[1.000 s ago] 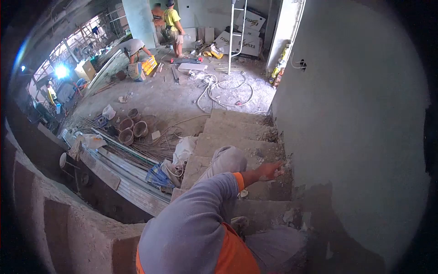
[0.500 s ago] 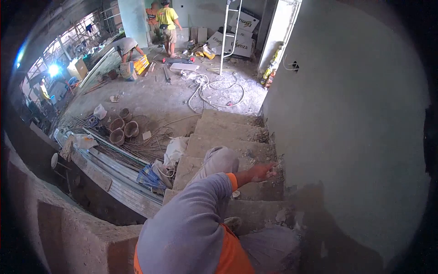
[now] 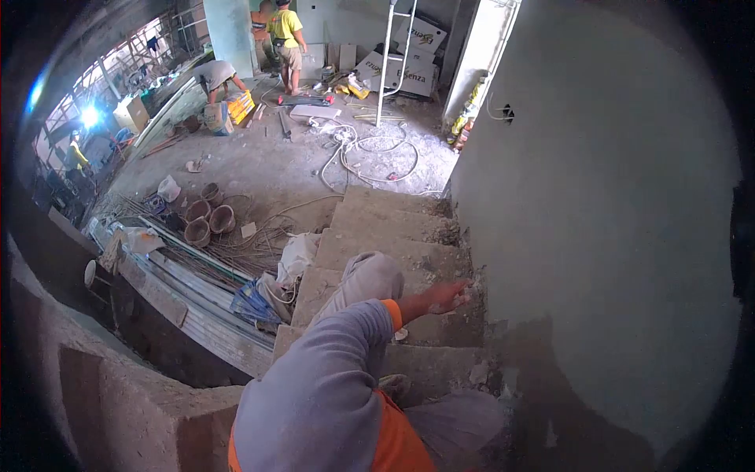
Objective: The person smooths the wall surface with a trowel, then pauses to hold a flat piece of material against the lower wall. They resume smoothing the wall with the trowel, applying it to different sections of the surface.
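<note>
My left hand (image 3: 447,298) reaches across to the right over the concrete steps (image 3: 370,244), past my bent left knee (image 3: 373,275). Its fingers are stretched out toward the wall, loosely apart, with no object visible in them. Below the fingertips, crumbled mortar (image 3: 476,315) lies along the joint between steps and wall. A small pale round piece (image 3: 401,334) rests on the step under my wrist. The grey plastered wall (image 3: 598,173) rises on the right, with a darker patch low down. My right hand is out of frame.
Metal lengths (image 3: 212,318), a blue-and-white bag (image 3: 255,303) and several buckets (image 3: 198,230) lie left of the stairs. A coiled hose (image 3: 370,157) and a metal frame (image 3: 385,71) are beyond. One person (image 3: 288,39) stands at the back; another (image 3: 216,77) bends over yellow packages.
The view has shifted slightly, so most things sit a little further left. My left hand stays stretched over the steps. A far worker in yellow at the left has come more into view.
</note>
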Demonstrator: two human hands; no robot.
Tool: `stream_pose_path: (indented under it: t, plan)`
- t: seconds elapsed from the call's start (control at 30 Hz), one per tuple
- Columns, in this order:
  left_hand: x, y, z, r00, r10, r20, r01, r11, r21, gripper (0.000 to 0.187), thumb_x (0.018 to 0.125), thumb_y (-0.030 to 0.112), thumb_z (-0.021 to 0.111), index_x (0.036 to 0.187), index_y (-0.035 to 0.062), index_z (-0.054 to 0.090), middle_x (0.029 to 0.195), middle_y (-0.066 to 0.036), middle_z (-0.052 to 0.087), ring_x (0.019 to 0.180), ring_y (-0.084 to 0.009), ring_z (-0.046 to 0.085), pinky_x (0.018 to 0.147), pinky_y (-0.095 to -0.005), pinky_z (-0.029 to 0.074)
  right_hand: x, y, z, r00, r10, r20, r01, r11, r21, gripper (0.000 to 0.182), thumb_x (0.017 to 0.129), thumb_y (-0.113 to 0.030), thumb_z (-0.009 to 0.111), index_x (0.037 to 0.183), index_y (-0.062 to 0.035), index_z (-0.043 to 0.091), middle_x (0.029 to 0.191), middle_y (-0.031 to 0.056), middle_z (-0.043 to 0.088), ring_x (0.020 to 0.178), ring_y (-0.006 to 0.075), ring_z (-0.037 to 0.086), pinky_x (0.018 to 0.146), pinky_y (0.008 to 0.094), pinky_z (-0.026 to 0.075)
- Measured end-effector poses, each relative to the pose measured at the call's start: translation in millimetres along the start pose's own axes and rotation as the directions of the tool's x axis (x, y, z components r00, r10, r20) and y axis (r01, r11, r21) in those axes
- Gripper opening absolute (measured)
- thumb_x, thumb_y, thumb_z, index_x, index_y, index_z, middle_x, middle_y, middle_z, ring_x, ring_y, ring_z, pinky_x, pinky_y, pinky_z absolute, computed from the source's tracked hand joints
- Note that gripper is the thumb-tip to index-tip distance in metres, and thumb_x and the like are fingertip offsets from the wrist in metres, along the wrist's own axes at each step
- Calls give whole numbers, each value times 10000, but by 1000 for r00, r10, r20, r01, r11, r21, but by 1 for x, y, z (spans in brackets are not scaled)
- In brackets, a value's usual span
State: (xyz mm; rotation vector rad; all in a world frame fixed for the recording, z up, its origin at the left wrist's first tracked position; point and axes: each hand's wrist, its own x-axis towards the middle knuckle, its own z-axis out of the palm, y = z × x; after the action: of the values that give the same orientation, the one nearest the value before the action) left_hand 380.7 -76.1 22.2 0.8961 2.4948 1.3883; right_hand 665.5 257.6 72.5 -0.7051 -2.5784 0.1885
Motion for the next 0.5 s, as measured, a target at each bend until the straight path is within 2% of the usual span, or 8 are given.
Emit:
stream_pose_path:
  t: [0.17,0.23,0.33,0.37,0.4,0.43,0.47,0.5]
  plan:
    - [4,-5,10,1000,-3,12,3,1000,19,479,887,374,475,1247,75,378,946,-169,601,862,-351,583,692,-427,472,-43,90,-33,991,112,-71,-124,971,-204,455,841,-397,519,1067,-3,554,1080,185,544,1018,352,506,872,417,394]
    - [1,2,8,996,-57,67,63,993,-102,483,884,372,482,1234,56,378,954,-145,608,815,-301,600,671,-403,478,-84,136,-60,980,163,-115,-193,923,-333,458,843,-399,516,1070,-3,552,1086,186,542,1024,353,504,877,417,393]
    - [15,-78,41,965,145,219,67,671,-739,367,926,314,401,1200,73,434,1091,-48,601,697,-112,561,546,-268,458,-162,190,-95,958,244,-154,-288,795,-534,462,846,-401,512,1076,-2,549,1096,188,540,1033,355,501,886,417,390]
    - [11,-65,34,977,141,162,29,661,-750,405,910,279,434,1250,66,381,1129,-73,574,792,-144,565,612,-283,465,-177,194,-101,942,300,-151,-332,765,-551,464,847,-402,511,1078,-2,548,1099,188,539,1036,356,500,889,417,389]
    - [7,-46,24,985,137,104,-10,653,-758,467,894,244,467,1300,59,328,1167,-98,547,887,-177,569,677,-298,471,-183,189,-110,913,369,-176,-403,746,-529,465,848,-403,509,1080,-2,547,1102,189,538,1039,356,499,891,418,388]
    - [3,-30,18,990,131,46,-50,646,-762,546,877,209,500,1350,52,275,1205,-123,520,982,-210,573,743,-312,477,-171,170,-129,720,689,-80,-681,681,-269,444,807,-323,576,1112,-6,517,1153,210,499,1109,396,433,940,447,343]
    - [9,-25,14,999,37,38,-13,863,-504,546,872,187,515,1344,30,287,1189,-145,516,1047,-227,539,811,-336,451,-170,158,-139,846,252,-470,-441,827,-350,377,749,-159,658,1069,-4,530,1084,235,528,1056,417,469,933,498,348]
    - [14,-19,10,998,-57,29,62,979,-194,547,868,165,529,1338,7,298,1173,-168,512,1111,-245,504,880,-361,425,-154,148,-168,807,157,-570,-431,816,-385,374,787,-139,618,1102,14,486,1101,238,503,1064,422,453,949,510,327]
